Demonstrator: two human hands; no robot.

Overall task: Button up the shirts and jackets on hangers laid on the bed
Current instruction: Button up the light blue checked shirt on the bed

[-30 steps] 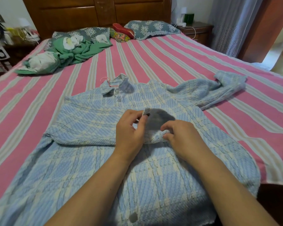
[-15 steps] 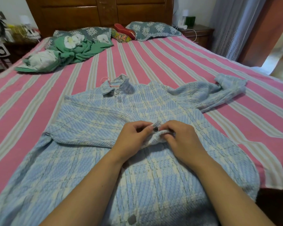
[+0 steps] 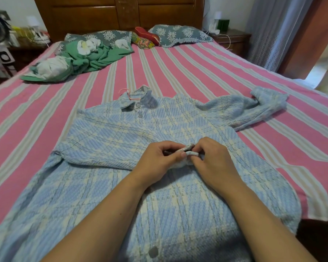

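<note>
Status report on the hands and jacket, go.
Both hands, left and right, pinching blue plaid jacket front edges mid-chest. Collar buttons done. Nothing obstructing.

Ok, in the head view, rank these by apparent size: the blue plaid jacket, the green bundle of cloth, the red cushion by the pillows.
1. blue plaid jacket, largest by far, though nearest the camera.
2. green bundle of cloth.
3. red cushion, smallest, but farthest away and partly hidden.
</note>
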